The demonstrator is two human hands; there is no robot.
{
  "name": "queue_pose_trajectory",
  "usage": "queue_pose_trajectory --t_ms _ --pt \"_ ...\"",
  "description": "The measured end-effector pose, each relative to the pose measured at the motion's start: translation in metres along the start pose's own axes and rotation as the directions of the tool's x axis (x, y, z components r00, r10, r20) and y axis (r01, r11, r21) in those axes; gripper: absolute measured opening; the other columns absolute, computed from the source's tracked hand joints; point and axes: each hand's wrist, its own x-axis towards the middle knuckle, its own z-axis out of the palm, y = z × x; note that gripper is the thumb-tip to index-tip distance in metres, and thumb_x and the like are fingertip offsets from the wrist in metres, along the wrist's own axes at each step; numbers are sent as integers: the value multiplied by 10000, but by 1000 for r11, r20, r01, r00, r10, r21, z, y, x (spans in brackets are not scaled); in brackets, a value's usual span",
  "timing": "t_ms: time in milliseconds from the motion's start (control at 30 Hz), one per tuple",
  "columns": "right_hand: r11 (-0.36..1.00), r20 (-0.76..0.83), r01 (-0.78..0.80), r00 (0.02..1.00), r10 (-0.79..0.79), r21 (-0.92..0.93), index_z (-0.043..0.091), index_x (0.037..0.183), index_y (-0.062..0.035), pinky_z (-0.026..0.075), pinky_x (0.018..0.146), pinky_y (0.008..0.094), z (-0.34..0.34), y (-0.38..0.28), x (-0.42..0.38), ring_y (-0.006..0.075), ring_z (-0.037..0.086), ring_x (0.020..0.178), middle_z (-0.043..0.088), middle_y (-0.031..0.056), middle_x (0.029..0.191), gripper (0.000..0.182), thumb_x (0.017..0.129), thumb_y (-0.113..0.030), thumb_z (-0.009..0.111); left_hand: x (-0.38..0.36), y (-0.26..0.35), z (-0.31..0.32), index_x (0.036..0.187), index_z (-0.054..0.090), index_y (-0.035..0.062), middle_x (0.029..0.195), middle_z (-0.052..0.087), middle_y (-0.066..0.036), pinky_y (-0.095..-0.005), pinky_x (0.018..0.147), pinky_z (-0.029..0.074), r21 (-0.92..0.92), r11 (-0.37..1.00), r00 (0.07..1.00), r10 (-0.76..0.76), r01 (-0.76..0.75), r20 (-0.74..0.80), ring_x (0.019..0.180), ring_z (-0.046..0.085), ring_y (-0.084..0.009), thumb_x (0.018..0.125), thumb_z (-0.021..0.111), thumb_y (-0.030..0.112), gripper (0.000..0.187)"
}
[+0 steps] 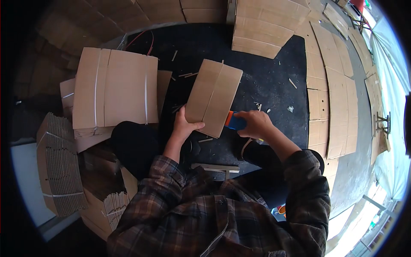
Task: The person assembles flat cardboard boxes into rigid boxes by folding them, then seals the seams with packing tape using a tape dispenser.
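Note:
A small brown cardboard piece [214,96], box-like or a flat stack, is tilted in front of me above the dark mat. My left hand [186,124] holds its lower left corner, thumb on the top face. On its right side, my right hand [256,124] is wrapped round a blue and orange tool [235,121], whose orange end meets the cardboard's lower right edge. What kind of tool it is cannot be made out. A thin line runs lengthwise down the middle of the cardboard's face.
Strapped flat cardboard [115,88] is stacked at the left, with a bundle of folded cardboard [62,167] below it. A large carton [267,25] stands at the top. Cardboard sheets [338,98] lie along the right. Scraps litter the dark mat [287,115].

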Motion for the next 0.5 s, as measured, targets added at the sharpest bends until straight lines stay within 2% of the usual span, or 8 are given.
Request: queue_pose_trajectory --t_ms 133,200,233,300,367,433,467,500 --pt "1000 25 0 1000 0 -13 698 1078 -219 539 783 382 -5 -12 18 291 674 899 694 106 904 499 584 -296 709 -1 18 -6 1302 484 23 1208 586 -129 -375 989 449 -48 999 998 -6 9 59 1139 559 -250 499 887 71 900" --pt "997 40 -6 999 9 -71 717 1021 -204 544 772 394 15 -12 29 295 673 902 694 83 895 449 586 -314 714 1 28 -10 1276 512 15 1200 601 -123 -368 972 463 -52 997 988 -49 57 148 1132 569 -235 487 893 73 878" --pt "997 99 -42 994 48 -63 700 1092 -222 538 789 382 33 -13 38 305 671 910 695 127 909 489 614 -321 723 1 29 -12 1276 512 15 1200 601 -123 -368 972 463 -52 997 989 -40 48 144 1132 569 -235 487 893 73 878" --pt "973 85 -171 979 186 -157 725 998 -192 553 744 376 55 -27 52 316 686 846 704 125 858 388 632 -322 715 4 30 -12 1267 527 26 1151 634 -112 -355 932 490 51 999 992 -24 18 122 1070 606 -224 480 900 89 873" --pt "983 21 -170 985 172 -76 732 938 -151 560 708 390 74 -29 60 324 694 800 709 126 832 341 646 -328 733 15 3 -11 1274 526 37 1140 641 -109 -355 923 495 52 999 990 -17 10 137 1051 616 -222 486 903 114 877" --pt "975 97 -224 970 223 6 722 959 -104 560 735 403 90 -27 67 303 700 867 712 142 918 350 727 -365 705 16 5 -14 1282 525 47 1130 649 -106 -354 913 501 40 999 989 2 -8 148 1031 626 -221 492 905 139 881" --pt "968 29 -250 968 250 31 722 970 -97 558 748 404 123 -19 75 289 699 895 714 129 941 335 790 -370 650 11 25 -18 1286 527 50 1139 645 -109 -359 924 494 45 990 971 -140 134 193 1044 619 -232 506 904 166 874" --pt "959 44 -279 960 277 47 714 981 -96 556 760 410 133 -18 76 294 697 908 711 135 965 326 808 -357 623 8 39 -20 1290 529 53 1148 641 -112 -363 934 487 55 959 930 -282 277 237 1058 613 -242 520 903 193 867"
